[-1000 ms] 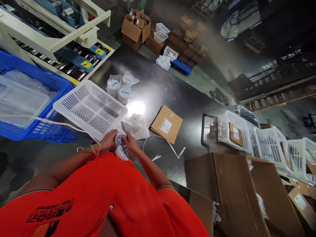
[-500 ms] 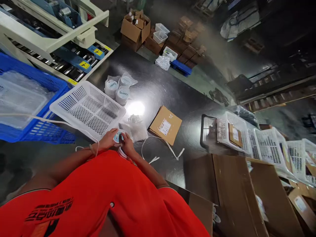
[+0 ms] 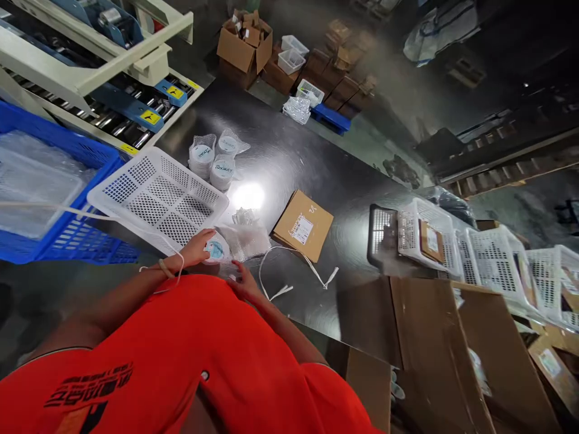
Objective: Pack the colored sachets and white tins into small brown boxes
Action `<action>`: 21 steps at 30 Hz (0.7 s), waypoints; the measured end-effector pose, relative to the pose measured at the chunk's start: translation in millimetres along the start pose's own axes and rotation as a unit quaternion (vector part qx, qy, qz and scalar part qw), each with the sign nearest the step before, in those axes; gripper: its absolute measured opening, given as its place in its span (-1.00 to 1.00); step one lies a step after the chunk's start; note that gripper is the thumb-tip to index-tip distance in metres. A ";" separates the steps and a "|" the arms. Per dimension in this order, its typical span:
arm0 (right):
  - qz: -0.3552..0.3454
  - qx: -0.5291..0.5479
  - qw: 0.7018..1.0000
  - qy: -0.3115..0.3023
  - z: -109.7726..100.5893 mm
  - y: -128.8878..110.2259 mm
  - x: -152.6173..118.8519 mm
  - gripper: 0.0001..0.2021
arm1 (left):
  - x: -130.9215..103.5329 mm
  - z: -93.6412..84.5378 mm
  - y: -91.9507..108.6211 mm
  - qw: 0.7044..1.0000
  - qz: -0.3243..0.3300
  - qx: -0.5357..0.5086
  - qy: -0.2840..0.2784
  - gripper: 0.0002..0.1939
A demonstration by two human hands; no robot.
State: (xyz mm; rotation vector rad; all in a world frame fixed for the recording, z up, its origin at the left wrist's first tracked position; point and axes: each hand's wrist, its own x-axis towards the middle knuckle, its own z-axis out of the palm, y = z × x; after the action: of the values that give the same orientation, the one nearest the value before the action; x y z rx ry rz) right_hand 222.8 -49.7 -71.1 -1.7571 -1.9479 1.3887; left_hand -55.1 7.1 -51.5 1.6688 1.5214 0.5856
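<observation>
My left hand (image 3: 199, 247) is closed around the side of a round jar (image 3: 216, 248) with a pale blue label, in clear wrap, near the table's front edge. To the right of the jar my right hand (image 3: 246, 282) is apart from it, with its fingers spread; a small pale thing by its fingertips is too indistinct to name. Beside the jar lies clear bubble wrap (image 3: 248, 240). Three wrapped stacks of round white-lidded jars (image 3: 222, 171) stand behind the white basket (image 3: 156, 232).
A flat cardboard parcel (image 3: 304, 226) with a label lies on the dark table (image 3: 353, 187), near a white cord (image 3: 312, 263). A blue crate (image 3: 85, 241) and roller conveyor (image 3: 121, 125) are at left. White baskets (image 3: 493, 256) and an open carton (image 3: 438, 343) stand at right.
My right hand has let go of the jar and moved right and down, toward the table edge. My left hand still holds the jar, whose label now shows more fully.
</observation>
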 end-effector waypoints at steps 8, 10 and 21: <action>-0.042 -0.021 0.997 0.063 -53.0 -24.5 7.4 -0.42 | 1.8 -3.1 2.2 1.000 -0.023 -0.004 -0.015 -0.15; -0.102 0.050 0.982 0.148 -66.3 -38.0 14.1 -0.50 | 0.4 -3.6 1.7 1.000 -0.021 -0.010 -0.014 -0.15; -0.106 0.369 0.906 0.178 -9.7 -73.0 68.3 -0.53 | 4.0 2.8 -4.2 1.000 -0.014 -0.026 0.010 -0.22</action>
State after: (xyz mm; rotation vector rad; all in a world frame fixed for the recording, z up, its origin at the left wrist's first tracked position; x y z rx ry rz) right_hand 159.0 22.9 -43.6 -1.2685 -1.1495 1.3500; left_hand -54.8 10.2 -57.2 1.6041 1.5290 0.6239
